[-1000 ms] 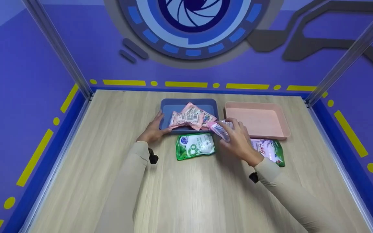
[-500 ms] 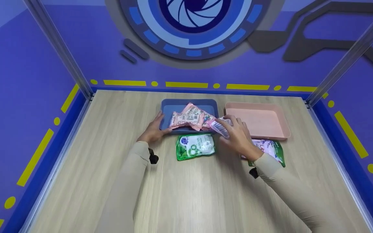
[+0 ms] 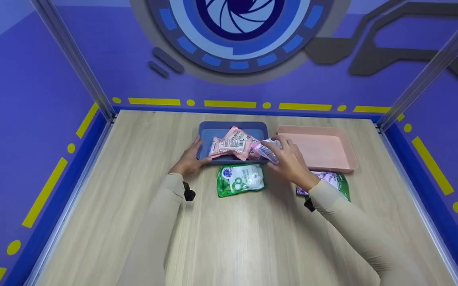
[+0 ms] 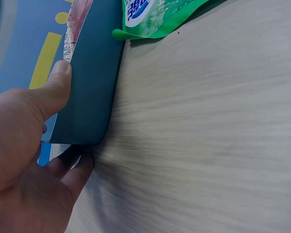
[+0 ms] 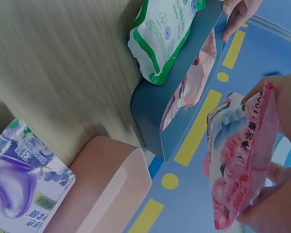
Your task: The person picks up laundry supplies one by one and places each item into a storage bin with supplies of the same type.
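In the head view the left hand point(image 3: 188, 161) grips the left side of a blue tray point(image 3: 235, 161); its thumb point(image 4: 61, 77) lies at the rim in the left wrist view, other fingers against the outer side. Pink-and-white packets point(image 3: 228, 147) lie overlapping inside the tray. The right hand point(image 3: 294, 165) holds a packet point(image 3: 268, 150) tilted above the tray's right end. In the right wrist view this packet point(image 5: 231, 158) shows pink roses, thumb and fingers pinching its sides.
A green-and-white pouch point(image 3: 241, 178) lies just in front of the blue tray. To the right stands a pink tray point(image 3: 318, 150), nothing inside it. Purple-and-green packaging point(image 3: 334, 180) lies before that tray, partly hidden by the right arm. Walls enclose the table's back and sides.
The right hand has moved slightly up and left with its packet, further over the blue tray. The left hand stays on the tray's side.
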Motion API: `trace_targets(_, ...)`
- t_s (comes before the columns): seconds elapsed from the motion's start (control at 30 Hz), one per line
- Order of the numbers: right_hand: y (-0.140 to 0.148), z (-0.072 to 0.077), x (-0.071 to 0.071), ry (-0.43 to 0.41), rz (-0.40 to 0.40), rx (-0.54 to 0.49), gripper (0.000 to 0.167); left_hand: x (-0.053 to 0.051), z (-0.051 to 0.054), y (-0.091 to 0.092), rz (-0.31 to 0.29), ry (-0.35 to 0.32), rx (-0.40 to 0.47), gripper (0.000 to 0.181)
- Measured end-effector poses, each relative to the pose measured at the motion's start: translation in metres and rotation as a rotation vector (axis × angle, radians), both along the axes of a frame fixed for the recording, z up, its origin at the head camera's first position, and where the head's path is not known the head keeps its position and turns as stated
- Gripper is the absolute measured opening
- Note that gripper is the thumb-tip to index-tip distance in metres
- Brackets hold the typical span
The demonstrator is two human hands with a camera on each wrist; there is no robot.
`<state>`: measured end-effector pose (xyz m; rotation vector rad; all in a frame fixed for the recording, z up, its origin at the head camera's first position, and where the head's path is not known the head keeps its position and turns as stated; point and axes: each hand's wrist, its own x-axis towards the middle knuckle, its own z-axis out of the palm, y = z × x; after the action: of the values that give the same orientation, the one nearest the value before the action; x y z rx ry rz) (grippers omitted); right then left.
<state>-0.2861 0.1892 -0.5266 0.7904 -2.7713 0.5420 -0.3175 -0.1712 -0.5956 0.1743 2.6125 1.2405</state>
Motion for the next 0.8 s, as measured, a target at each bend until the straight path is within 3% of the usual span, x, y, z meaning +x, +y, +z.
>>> trace_targets(0.37,-0.007,0.0,-0.011,-0.068,-0.007,-0.016,0.067,-0.002,-0.003,0.0,0.009,-0.004,-0.005,0.085)
trace_targets(0.8,-0.017,-0.001,-0.024,-0.052,0.021,0.021,0.063,0.0,0.0,-0.002,-0.021,0.012,-0.034,0.087)
